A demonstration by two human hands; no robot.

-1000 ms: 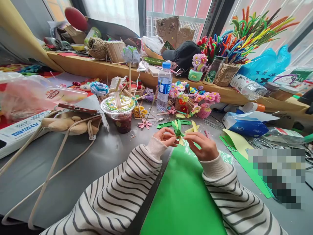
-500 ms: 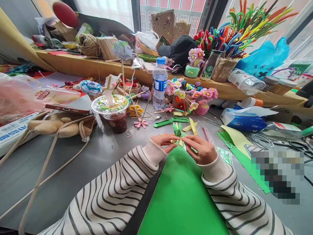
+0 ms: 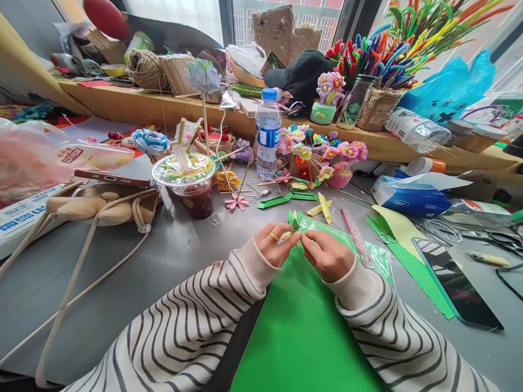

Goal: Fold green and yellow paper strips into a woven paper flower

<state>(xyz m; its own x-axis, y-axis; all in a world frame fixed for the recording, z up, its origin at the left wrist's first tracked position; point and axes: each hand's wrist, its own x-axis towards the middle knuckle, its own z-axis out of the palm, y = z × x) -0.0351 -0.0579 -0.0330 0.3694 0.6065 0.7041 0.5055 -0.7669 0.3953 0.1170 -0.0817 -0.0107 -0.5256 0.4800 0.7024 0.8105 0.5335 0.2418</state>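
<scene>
Both hands have been pulled in closer to the body since half a second ago, and the small folded green and yellow paper piece [image 3: 295,224] has been brought down with them, so less of it is seen above the fingers. It is pinched from both sides: the left hand [image 3: 277,247], with a gold ring on one finger, is closed on its left edge, and the right hand [image 3: 326,255] is closed on its right edge, fingertips nearly touching. All of this is held just above the top end of the big bright green paper sheet [image 3: 304,326] that is laid on the grey table [image 3: 175,256]. A crinkly clear plastic bag [image 3: 368,253] is lying right beside the right hand. Further back, loose green and yellow folded paper strips [image 3: 302,201] are scattered, a clear plastic water bottle with a blue cap [image 3: 268,136] is standing upright, and a sealed plastic cup with a dark red drink [image 3: 188,182] is set well off to the left
</scene>
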